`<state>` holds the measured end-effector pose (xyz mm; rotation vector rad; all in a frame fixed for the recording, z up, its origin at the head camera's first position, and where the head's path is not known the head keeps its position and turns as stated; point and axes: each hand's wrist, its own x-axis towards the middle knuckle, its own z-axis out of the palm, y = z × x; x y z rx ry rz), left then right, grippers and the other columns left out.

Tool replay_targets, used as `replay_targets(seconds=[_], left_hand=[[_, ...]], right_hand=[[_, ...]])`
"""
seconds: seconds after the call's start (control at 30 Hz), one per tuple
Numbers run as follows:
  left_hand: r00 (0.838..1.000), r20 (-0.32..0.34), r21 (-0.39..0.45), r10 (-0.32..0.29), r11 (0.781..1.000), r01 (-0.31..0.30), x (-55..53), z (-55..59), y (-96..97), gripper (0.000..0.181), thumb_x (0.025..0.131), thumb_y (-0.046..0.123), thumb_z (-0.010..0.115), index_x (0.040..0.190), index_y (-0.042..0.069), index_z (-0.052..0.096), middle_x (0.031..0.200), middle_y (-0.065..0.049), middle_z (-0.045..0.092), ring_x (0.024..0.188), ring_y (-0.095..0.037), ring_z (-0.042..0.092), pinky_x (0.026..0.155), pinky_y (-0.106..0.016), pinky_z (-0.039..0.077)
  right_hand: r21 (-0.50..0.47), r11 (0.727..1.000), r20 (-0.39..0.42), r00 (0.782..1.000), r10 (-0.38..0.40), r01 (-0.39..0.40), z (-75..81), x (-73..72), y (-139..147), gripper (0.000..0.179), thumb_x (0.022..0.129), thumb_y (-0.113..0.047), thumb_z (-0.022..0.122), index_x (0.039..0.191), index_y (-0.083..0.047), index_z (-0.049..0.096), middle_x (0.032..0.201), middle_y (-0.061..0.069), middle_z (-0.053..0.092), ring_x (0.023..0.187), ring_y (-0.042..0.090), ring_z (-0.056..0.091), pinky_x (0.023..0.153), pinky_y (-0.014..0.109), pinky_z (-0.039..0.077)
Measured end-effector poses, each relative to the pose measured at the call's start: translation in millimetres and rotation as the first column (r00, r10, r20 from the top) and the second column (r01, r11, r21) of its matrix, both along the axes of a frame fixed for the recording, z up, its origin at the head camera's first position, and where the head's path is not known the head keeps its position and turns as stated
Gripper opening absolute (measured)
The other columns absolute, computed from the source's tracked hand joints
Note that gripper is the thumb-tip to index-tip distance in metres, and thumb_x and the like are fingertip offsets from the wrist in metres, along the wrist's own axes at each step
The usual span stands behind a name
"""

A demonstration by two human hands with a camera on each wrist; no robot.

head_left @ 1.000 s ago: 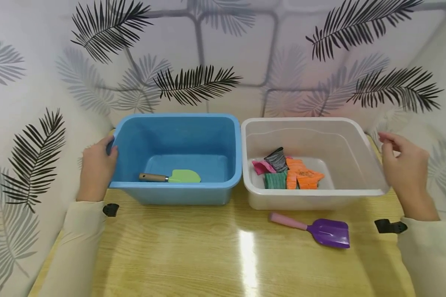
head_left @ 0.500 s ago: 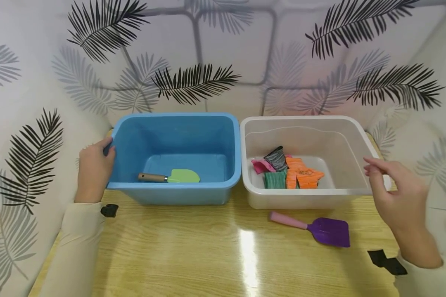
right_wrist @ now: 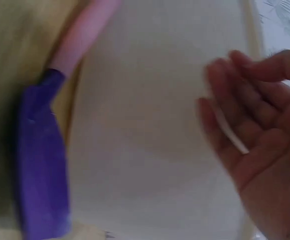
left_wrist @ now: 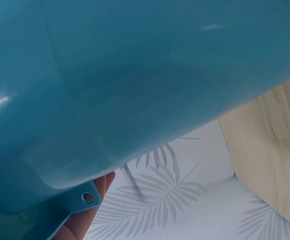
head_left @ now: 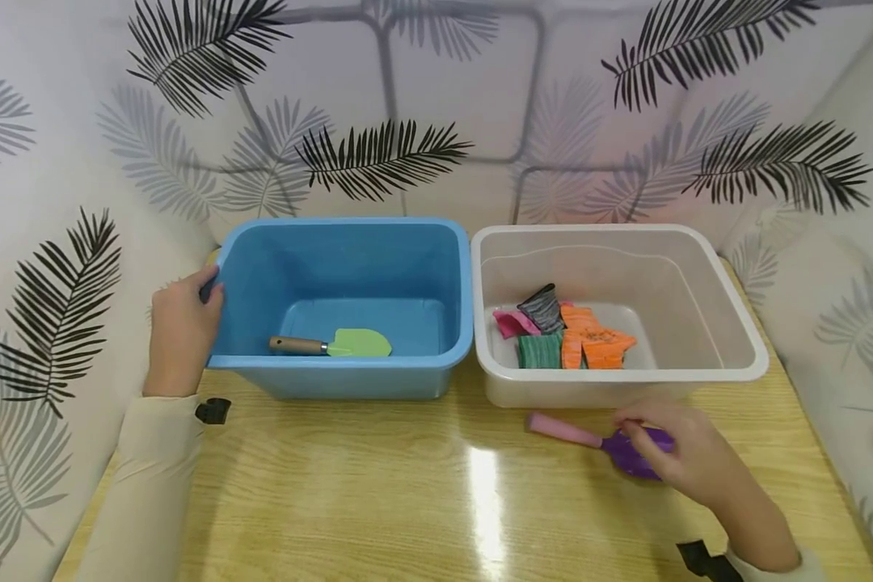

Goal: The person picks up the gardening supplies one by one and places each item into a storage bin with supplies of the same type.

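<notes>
At the left end of the blue plastic bin (head_left: 342, 363), my left hand (head_left: 180, 331) grips the rim, with the thumb on the inner side. In the left wrist view part of that hand shows behind a rim tab with a hole (left_wrist: 88, 198). My right hand (head_left: 687, 453) is over the blade of a purple toy shovel (head_left: 626, 457) with a pink handle (head_left: 563, 428), in front of the white bin (head_left: 626, 376). Its fingers are loosely bent and hold nothing; in the right wrist view the shovel (right_wrist: 44, 165) lies apart from them.
Inside the blue bin lies a green trowel (head_left: 360, 343) with a wooden handle. The white bin beside it holds several fabric pieces, among them orange (head_left: 604, 347), green (head_left: 540, 352) and grey (head_left: 543, 309). A leaf-patterned cloth (head_left: 436, 97) hangs behind the wooden table (head_left: 349, 485).
My right hand has moved from the white bin's right end, left and toward me, to over the purple shovel's blade. The left hand stays on the blue bin's rim.
</notes>
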<state>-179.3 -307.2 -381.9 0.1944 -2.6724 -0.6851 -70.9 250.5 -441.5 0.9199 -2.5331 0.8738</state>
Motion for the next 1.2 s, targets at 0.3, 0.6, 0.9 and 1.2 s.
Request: replay_targets(seconds=[0.3, 0.6, 0.9, 1.2], left_hand=[[1.0, 0.015, 0.012, 0.004, 1.0, -0.004, 1.2, -2.6, -2.6, 0.034, 0.089, 0.012, 0.051, 0.121, -0.001, 0.052, 0.115, -0.025, 0.053, 0.105, -0.04, 0.049, 0.084, -0.05, 0.041], [1.0, -0.005, 0.012, 0.006, 1.0, -0.006, 1.6, -3.5, -2.1, 0.033, 0.089, 0.01, 0.052, 0.12, -0.002, 0.053, 0.114, -0.025, 0.053, 0.105, -0.039, 0.049, 0.085, -0.05, 0.04], [1.0, 0.004, 0.026, 0.002, 1.0, -0.002, -0.3, -3.9, -1.1, 0.034, 0.09, 0.013, 0.051, 0.121, 0.0, 0.053, 0.116, -0.024, 0.053, 0.107, -0.038, 0.049, 0.086, -0.049, 0.04], [1.0, -0.008, 0.025, 0.005, 1.0, -0.004, -0.8, -3.4, -1.8, 0.034, 0.09, 0.012, 0.051, 0.121, -0.001, 0.052, 0.116, -0.024, 0.052, 0.108, -0.037, 0.048, 0.088, -0.048, 0.039]], right_hand=[[0.157, 0.987, 0.333, 0.941, -0.066, 0.014, -59.1, -4.8, -8.8, 0.016, 0.082, -0.009, 0.062, 0.097, -0.012, 0.067, 0.092, -0.007, 0.063, 0.087, 0.01, 0.058, 0.074, 0.033, 0.049], [0.24, 0.97, 0.343, 0.932, -0.116, 0.032, -67.7, -10.1, -20.1, 0.023, 0.08, -0.007, 0.064, 0.103, -0.011, 0.062, 0.097, -0.003, 0.061, 0.091, 0.016, 0.058, 0.077, 0.036, 0.048], [0.337, 0.939, 0.313, 0.932, -0.182, 0.07, -67.7, -12.3, -23.3, 0.026, 0.078, -0.009, 0.067, 0.103, -0.007, 0.063, 0.098, 0.003, 0.06, 0.09, 0.02, 0.056, 0.076, 0.037, 0.048], [0.353, 0.934, 0.279, 0.946, -0.164, 0.058, -69.2, -13.7, -21.8, 0.026, 0.077, -0.01, 0.068, 0.102, -0.007, 0.062, 0.1, 0.005, 0.058, 0.092, 0.021, 0.055, 0.078, 0.037, 0.047]])
